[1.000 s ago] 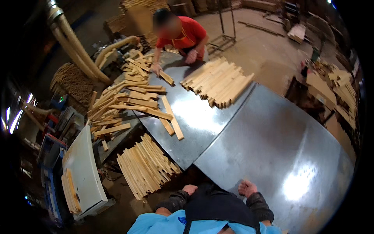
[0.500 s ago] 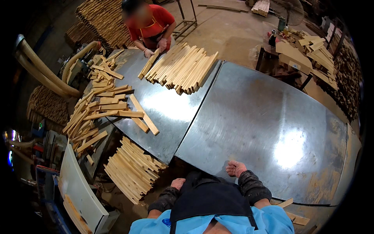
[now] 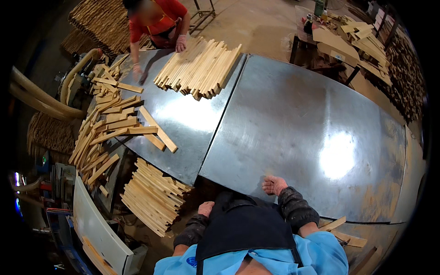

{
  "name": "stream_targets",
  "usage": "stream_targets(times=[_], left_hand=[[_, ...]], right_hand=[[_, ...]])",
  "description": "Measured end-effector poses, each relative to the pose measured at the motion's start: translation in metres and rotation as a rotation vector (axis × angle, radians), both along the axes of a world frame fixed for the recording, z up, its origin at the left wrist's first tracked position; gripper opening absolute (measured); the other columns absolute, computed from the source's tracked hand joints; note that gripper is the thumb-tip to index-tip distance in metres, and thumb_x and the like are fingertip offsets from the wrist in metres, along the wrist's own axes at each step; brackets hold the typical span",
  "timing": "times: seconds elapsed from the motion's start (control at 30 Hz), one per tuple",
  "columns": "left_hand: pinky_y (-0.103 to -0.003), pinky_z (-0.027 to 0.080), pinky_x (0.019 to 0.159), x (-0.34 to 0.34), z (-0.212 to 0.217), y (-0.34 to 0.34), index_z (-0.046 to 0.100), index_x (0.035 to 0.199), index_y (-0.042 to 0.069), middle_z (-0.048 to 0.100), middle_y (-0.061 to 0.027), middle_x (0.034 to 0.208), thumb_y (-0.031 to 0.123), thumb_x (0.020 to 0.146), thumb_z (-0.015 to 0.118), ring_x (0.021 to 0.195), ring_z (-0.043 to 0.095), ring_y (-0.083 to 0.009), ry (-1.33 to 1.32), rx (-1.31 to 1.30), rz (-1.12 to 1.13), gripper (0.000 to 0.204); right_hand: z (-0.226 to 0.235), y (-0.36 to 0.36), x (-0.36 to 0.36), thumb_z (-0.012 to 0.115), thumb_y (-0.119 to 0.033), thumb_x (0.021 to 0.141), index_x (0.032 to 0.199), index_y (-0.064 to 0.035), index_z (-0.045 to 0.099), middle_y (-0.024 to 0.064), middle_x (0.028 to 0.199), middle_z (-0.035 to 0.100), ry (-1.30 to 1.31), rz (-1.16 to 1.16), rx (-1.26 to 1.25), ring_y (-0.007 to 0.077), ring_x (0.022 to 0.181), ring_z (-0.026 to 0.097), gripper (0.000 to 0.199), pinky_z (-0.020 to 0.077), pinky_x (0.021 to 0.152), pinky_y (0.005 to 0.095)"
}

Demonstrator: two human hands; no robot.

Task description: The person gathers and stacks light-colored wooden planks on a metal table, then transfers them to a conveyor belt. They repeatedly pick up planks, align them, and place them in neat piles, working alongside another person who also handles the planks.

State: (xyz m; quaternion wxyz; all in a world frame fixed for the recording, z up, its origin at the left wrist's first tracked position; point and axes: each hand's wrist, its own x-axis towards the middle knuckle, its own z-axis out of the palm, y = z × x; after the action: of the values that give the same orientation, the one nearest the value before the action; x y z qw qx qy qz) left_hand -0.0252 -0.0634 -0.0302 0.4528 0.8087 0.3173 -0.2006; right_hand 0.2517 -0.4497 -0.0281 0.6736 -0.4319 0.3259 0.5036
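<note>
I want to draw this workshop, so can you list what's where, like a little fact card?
Place: wood workshop
Table: big shiny metal table
Left hand: empty, at the table's near edge, beside the stack of wooden slats
Right hand: empty, resting on the table edge
Far side: another person touching a pile of wooden sticks
Left of table: scattered wooden slats

The table (image 3: pixel 298 133) is bare sheet metal, brushed grey and glossy, with bright glare patches and fine swirling scuffs. The slats (image 3: pixel 199 68) stacked on it are pale raw wood, matt and unvarnished, like the bundle (image 3: pixel 153 197) beside the table edge. The right hand (image 3: pixel 274 185) wears a worn knit cloth glove above a dark woolly cuff
</note>
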Motion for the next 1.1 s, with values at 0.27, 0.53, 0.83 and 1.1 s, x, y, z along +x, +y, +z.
stream_targets(times=[0.27, 0.53, 0.83, 1.1], left_hand=[[-0.044, 0.054, 0.103, -0.006, 0.008, 0.001, 0.075, 0.123, 0.007, 0.076, -0.0176, 0.122, 0.030, 0.105, 0.055, 0.119, 0.069, -0.0371, -0.002, 0.179, -0.154, 0.035], [-0.047, 0.054, 0.099, -0.024, 0.010, 0.004, 0.074, 0.118, 0.007, 0.076, -0.0189, 0.120, 0.027, 0.102, 0.054, 0.118, 0.068, -0.0390, 0.072, 0.312, -0.400, 0.033], [-0.044, 0.048, 0.111, -0.012, 0.023, -0.009, 0.072, 0.128, 0.001, 0.071, -0.0228, 0.134, 0.035, 0.107, 0.051, 0.130, 0.063, -0.0396, 0.097, 0.049, -0.016, 0.046], [-0.043, 0.047, 0.115, -0.019, 0.019, -0.017, 0.072, 0.131, 0.003, 0.068, -0.0216, 0.140, 0.030, 0.107, 0.051, 0.132, 0.062, -0.0399, 0.081, 0.126, -0.178, 0.042]], right_hand=[[-0.006, -0.004, 0.002, 0.067, -0.038, 0.104, 0.122, -0.0012, 0.069, 0.0154, 0.101, 0.077, 0.018, 0.010, -0.004, 0.0325, 0.080, 0.077, 0.041, 0.0638, 0.069, 0.0484], [-0.002, 0.002, 0.005, 0.068, -0.038, 0.104, 0.124, -0.0013, 0.067, 0.0163, 0.099, 0.077, 0.021, 0.017, 0.003, 0.0326, 0.082, 0.076, 0.042, 0.0630, 0.069, 0.0470], [0.000, -0.005, 0.003, 0.068, -0.039, 0.104, 0.136, 0.0058, 0.060, 0.0179, 0.101, 0.076, 0.024, -0.010, 0.052, 0.0348, 0.083, 0.075, 0.055, 0.0608, 0.069, 0.0479], [0.040, 0.019, 0.007, 0.061, -0.033, 0.107, 0.084, -0.0166, 0.048, -0.0020, 0.071, 0.039, 0.102, -0.069, -0.048, 0.0173, 0.057, 0.039, 0.031, 0.0308, 0.052, 0.0343]])
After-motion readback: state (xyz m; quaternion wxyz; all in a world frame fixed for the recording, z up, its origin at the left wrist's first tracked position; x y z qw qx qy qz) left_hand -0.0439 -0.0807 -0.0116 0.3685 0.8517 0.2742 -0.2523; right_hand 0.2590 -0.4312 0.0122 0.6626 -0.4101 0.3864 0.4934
